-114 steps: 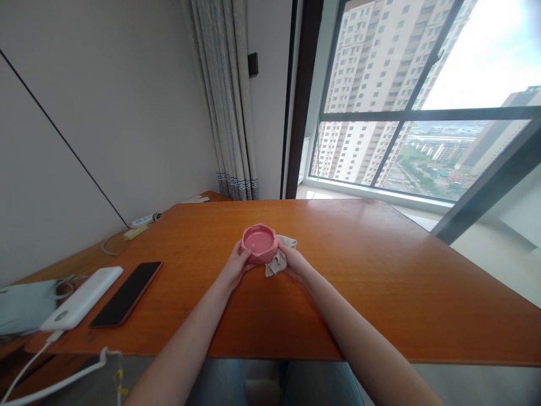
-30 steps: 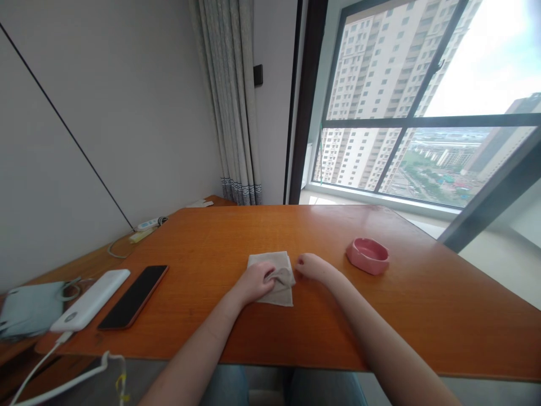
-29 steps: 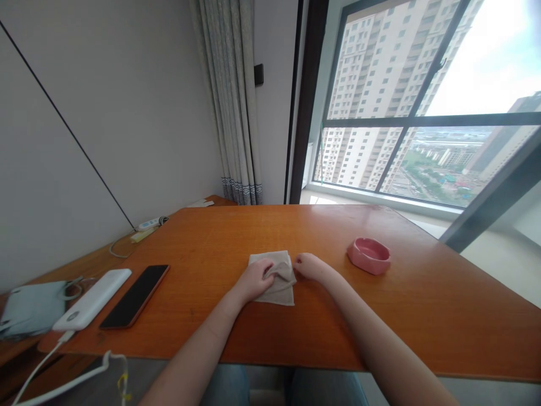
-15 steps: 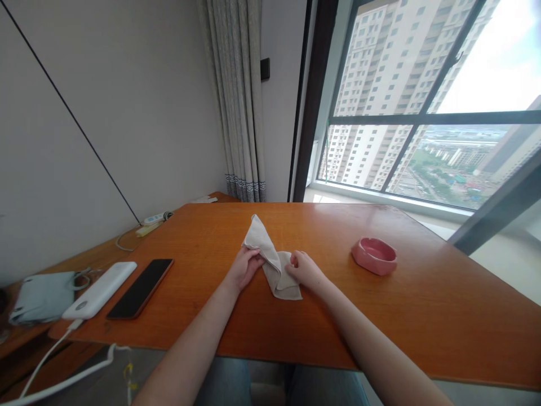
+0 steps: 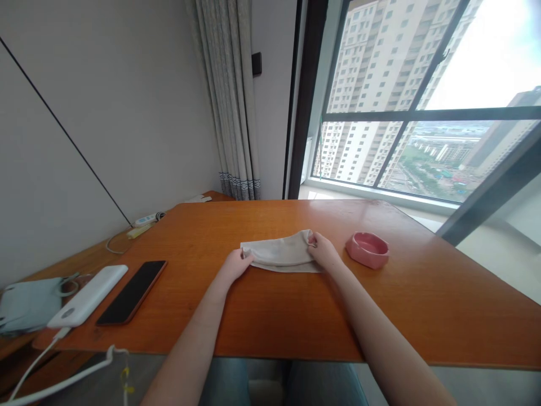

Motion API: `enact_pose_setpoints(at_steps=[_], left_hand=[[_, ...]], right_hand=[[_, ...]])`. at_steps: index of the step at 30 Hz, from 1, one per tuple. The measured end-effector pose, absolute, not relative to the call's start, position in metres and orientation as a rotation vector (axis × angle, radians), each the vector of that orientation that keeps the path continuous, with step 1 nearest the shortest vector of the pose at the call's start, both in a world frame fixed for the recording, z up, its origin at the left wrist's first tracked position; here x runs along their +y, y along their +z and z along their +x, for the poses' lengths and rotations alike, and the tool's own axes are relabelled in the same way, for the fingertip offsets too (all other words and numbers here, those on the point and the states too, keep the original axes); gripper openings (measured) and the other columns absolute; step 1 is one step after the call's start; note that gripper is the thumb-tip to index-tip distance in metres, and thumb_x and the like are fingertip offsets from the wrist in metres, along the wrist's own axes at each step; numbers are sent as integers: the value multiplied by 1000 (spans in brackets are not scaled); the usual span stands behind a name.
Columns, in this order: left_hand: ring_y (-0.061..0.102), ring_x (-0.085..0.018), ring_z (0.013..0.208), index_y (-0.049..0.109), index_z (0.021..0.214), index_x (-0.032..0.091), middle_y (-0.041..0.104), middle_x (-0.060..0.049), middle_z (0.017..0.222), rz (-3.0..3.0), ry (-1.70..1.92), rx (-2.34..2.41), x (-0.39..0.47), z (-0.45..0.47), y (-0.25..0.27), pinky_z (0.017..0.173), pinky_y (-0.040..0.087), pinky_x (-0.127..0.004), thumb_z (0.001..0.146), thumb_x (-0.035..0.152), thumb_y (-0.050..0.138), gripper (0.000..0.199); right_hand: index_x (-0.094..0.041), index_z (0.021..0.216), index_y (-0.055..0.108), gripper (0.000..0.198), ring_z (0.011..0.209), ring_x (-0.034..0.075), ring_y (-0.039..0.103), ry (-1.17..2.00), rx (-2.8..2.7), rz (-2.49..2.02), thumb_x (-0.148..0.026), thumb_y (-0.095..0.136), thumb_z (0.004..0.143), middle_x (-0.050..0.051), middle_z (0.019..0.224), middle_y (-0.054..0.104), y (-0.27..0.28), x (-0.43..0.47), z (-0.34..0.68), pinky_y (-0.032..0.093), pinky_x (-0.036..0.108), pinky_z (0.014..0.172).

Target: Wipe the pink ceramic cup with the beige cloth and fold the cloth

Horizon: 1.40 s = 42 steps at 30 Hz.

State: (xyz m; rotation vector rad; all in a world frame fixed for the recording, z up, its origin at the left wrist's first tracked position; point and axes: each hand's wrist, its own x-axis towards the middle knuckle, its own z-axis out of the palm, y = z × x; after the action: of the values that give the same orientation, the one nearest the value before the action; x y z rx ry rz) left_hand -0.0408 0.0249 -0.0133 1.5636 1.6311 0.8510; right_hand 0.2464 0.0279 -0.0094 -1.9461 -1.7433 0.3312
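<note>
Phone point(image 5: 132, 293) and white device point(image 5: 88, 296) on table point(image 5: 287, 316), well left of pink dish point(image 5: 367, 250), nearer the camera. Left hand point(image 5: 236, 265): left of dish, fingers pinching left end of beige cloth point(image 5: 279, 251). Cloth: left of dish, spanning between both hands, folded over. Right hand point(image 5: 324, 251): just left of dish, fingers closed on cloth's right end. Beyond dish: curtain point(image 5: 230, 101) off to its left, window point(image 5: 404, 115) behind.

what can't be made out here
In the head view:
Underside of the cloth: hidden by its top.
Palm of the left hand: hidden by its back.
Floor of the pink bowl: partly hidden by its near wall.
Pale blue item: cut off by the left edge.
Power strip markings: too small.
</note>
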Motion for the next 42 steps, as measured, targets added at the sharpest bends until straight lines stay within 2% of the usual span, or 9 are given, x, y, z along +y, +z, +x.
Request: enact_pose_setpoints(at_steps=[3,6,10,13,17,21,23,33,42], left_hand=[[61,-24,76,56,81,18,65,-8,79,1751,703,1902,25,-50,-14,62,40,-29,73,56,55,38],[60,-22,78,52,88,20,65,-9,86,1778,748,2001,25,-54,-15,62,38,-28,80,61,43,42],[57,-19,67,50,79,21,62,-4,73,1839,592,1899,26,-50,-19,57,35,-26,80,48,48,28],[57,-18,68,51,84,20,62,-4,75,1894,580,1916,25,-47,-22,57,34,-26,77,39,53,20],[59,-21,74,52,87,20,65,-7,82,1938,478,1940,19,-47,-16,58,34,-27,76,42,55,24],[61,-25,82,53,90,20,66,-10,90,1992,369,1981,8,-44,-3,61,36,-28,78,45,53,28],[61,-26,84,53,91,19,66,-12,92,2038,324,1992,4,-42,1,63,37,-28,78,45,53,29],[60,-22,80,55,94,20,66,-9,86,2107,500,1894,12,-44,-7,65,36,-28,85,23,46,13],[61,-23,81,55,92,21,67,-10,87,2083,366,1970,13,-43,-11,65,37,-29,86,24,45,12]], right_hand=[[-15,94,58,25,94,24,56,294,-1760,-2169,-24,56,72,14,103,59,-11,27,250,39,29,77],[-13,92,61,28,101,29,57,497,-1751,-2252,-31,62,71,18,106,61,-8,24,252,42,32,80],[-14,79,61,10,82,23,65,759,-1721,-2207,-24,59,76,13,85,69,4,22,258,46,28,67],[-15,83,59,17,63,17,65,950,-1638,-2175,-23,45,86,9,73,70,14,18,259,47,24,56],[-16,79,58,24,57,14,64,1132,-1588,-2108,-25,38,89,8,68,69,24,10,256,47,22,53],[-17,53,52,21,48,13,55,1104,-1692,-2134,-16,56,74,2,51,59,25,6,258,42,23,50],[-18,49,49,22,46,12,51,1065,-1750,-2155,-13,60,67,0,46,54,24,6,261,39,23,49],[-17,63,58,11,54,15,58,1023,-1714,-2173,-16,54,73,2,54,60,24,5,270,42,24,53],[-19,51,51,23,60,17,57,861,-1902,-2305,-13,69,64,1,57,59,30,-1,273,38,26,56]])
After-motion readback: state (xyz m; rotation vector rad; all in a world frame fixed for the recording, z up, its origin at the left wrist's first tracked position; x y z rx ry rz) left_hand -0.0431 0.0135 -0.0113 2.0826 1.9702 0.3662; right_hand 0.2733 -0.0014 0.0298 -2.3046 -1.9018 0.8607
